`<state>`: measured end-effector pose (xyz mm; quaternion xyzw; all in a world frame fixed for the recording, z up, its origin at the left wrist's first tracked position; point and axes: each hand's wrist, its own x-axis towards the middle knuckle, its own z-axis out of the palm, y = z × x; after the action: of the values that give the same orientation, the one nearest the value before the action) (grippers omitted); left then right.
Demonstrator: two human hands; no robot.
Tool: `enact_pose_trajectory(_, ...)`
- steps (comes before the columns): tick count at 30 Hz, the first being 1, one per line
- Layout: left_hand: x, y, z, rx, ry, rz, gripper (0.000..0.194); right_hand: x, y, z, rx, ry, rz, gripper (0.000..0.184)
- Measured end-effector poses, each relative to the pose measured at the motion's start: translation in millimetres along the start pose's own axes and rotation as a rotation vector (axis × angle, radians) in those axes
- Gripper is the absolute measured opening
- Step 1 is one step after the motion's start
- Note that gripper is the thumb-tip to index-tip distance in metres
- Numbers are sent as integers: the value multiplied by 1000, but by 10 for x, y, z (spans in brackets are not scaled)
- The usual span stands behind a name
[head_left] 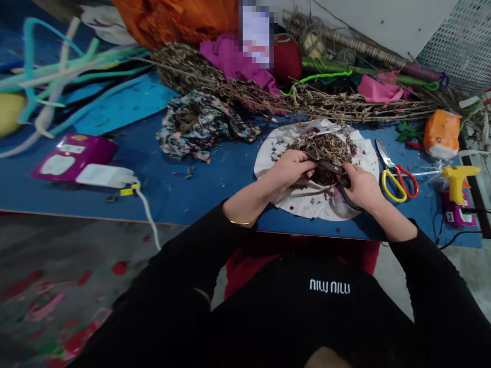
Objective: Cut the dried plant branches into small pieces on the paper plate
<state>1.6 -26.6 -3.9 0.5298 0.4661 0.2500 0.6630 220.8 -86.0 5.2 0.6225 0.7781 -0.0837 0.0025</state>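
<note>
Head view: my forearms reach forward from black sleeves point(184, 255) and angle inward; my right hand point(361, 186) is curled round the handles of dark scissors point(329, 164), blades pointing left; my left hand point(293, 167) has thumb and fingers drawn together beside those blades, though I cannot tell what they pinch; both hands are over dried plant bits point(335, 145), heaped on a white cloth point(265, 159) on the blue tabletop point(215, 189).

Behind the blue table point(174, 197) rises a pale wall point(383, 23), a mesh panel point(470, 48) by the far right corner. Below the near edge at left, red and pink scraps point(119, 268) litter the grey floor point(102, 240).
</note>
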Motion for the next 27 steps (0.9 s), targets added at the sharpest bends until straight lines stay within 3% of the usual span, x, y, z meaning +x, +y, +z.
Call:
enact_pose_trajectory(4,-46,54,5,-38,-30,5,21,3,17,27,6,44,-25,50)
enact_pose_trajectory(8,-60,66,33,9,-59,37,27,13,28,42,-6,94,-45,54)
enact_pose_trajectory(13,-17,39,18,8,-49,5,20,20,35,41,-23,61,-36,48)
enact_pose_trajectory(21,-70,152,-15,13,-53,-65,26,31,54,4,13,41,-15,45)
enact_pose_trajectory(27,-132,238,-69,-121,-43,-52,14,29,183,-44,109,122,2,51)
